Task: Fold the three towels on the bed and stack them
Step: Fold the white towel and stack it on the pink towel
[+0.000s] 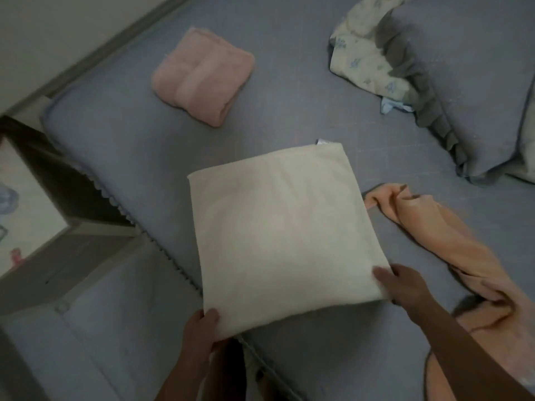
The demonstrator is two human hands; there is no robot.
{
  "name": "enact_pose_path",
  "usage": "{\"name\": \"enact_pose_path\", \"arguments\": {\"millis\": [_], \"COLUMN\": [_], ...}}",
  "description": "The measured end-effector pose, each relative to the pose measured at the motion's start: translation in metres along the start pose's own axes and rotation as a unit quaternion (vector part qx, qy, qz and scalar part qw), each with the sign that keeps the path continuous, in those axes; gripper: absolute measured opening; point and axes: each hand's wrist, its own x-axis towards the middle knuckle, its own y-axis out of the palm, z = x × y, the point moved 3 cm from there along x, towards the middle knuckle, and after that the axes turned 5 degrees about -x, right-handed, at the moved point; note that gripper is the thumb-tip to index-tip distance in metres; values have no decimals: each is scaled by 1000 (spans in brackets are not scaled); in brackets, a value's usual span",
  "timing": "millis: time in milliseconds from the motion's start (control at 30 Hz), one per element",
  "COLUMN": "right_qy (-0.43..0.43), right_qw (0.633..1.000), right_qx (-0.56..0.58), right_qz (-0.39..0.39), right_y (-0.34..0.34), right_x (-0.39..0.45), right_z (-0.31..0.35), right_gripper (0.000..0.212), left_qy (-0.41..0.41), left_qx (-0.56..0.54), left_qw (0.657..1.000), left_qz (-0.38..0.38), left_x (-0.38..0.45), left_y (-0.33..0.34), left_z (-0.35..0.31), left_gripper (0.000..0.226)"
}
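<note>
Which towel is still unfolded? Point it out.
The orange towel, lying crumpled on the bed right of the cream towel. The cream one is a flat square; the pink towel is a folded bundle.

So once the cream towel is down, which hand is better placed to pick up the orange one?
Probably the right hand: it grips the cream towel at its near right corner, beside the unfolded orange towel. The left hand is across the cream towel.

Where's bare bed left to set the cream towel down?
Bare sheet lies between the folded pink towel and the cream towel, and on between the pink towel and the floral cloth. It's crowded on the right, where the unfolded peach towel sprawls beside the right hand.
</note>
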Motion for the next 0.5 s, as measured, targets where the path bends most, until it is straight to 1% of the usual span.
{"name": "enact_pose_path", "arguments": {"millis": [67,133,200,267,333,400,467,500], "right_qy": [35,44,49,41,16,-25,-70,-85], "right_qw": [997,994,989,983,976,970,965,964], "right_qx": [38,79,124,165,213,240,253,253], "right_qz": [53,67,70,63,33,5,10,18], "right_y": [13,20,19,14,0,-17,-30,-35], "right_x": [-10,-19,-22,-30,-33,-32,-24,-17], "right_z": [-29,-41,-43,-35,-16,17,62,88], "right_gripper": [39,34,27,22,19,23,22,18], "left_qy": [-19,-19,17,68,101,143,182,188], "left_qx": [-13,2,23,16,-31,-47,-31,-30], "left_qw": [1000,1000,999,997,993,988,983,982], "left_qz": [-8,-5,-14,-41,-51,-36,-3,11], "left_x": [-7,-11,-13,-14,-19,-20,-21,-20], "left_y": [-9,-15,-22,-30,-34,-33,-26,-21], "left_z": [14,20,17,3,-21,-51,-88,-108], "left_gripper": [13,8,16,24,28,34,30,28]}}
